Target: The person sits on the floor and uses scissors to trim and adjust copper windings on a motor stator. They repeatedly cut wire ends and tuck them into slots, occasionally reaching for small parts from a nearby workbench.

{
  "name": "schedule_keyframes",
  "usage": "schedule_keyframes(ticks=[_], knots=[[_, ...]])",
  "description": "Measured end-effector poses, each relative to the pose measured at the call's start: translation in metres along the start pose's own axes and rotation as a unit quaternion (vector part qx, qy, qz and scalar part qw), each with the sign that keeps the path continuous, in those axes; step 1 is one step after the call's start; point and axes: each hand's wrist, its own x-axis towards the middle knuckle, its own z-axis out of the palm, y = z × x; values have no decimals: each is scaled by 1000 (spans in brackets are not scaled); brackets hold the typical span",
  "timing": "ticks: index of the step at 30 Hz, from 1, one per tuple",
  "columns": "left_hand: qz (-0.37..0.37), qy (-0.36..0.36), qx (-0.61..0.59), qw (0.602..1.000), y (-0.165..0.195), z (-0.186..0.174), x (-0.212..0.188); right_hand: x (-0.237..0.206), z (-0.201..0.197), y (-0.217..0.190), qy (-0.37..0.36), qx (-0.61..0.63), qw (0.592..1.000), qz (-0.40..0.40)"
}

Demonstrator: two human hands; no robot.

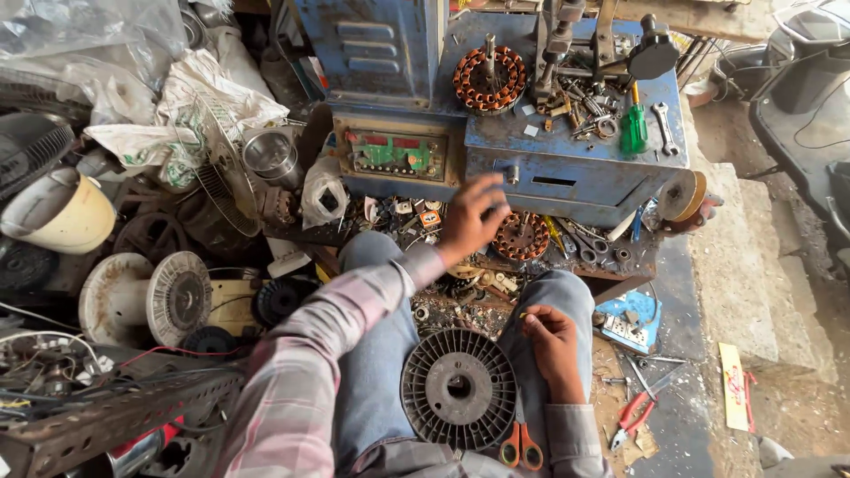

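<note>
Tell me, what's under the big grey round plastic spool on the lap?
The grey ribbed plastic spool rests on the person's blue-jeaned legs. Orange-handled scissors poke out beside its rim; their blade tips aren't visible.

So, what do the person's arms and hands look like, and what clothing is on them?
Both arms wear long sleeves of a pink, grey and white plaid shirt, with buttoned cuffs at the wrists. The left hand and the right hand are bare: no gloves, rings or watch are visible.

A green-and-red rectangular display panel (pixel 395 153) sits on the blue metal machine's (pixel 575 168) front left. Left of the machine lie white printed plastic sacks (pixel 190 115); to its lower right, a yellow printed card strip (pixel 733 387).
</note>
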Motion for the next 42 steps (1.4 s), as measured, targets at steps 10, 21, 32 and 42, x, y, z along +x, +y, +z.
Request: schedule_keyframes(ticks=[10, 21, 32, 42], knots=[[-217, -93, -111, 965, 1, 85, -45, 1, -7, -9, 4, 32, 999, -5], [-239, -97, -79, 963, -16, 80, -49, 3, -20, -6, -44, 70, 996, 24], [-95, -65, -24, 993, 104, -86, -112, 14, -42, 1, 1, 82, 996, 33], [-120, -121, -81, 982, 155, -75, -202, 5, -33, -16, -41, 139, 989, -7]])
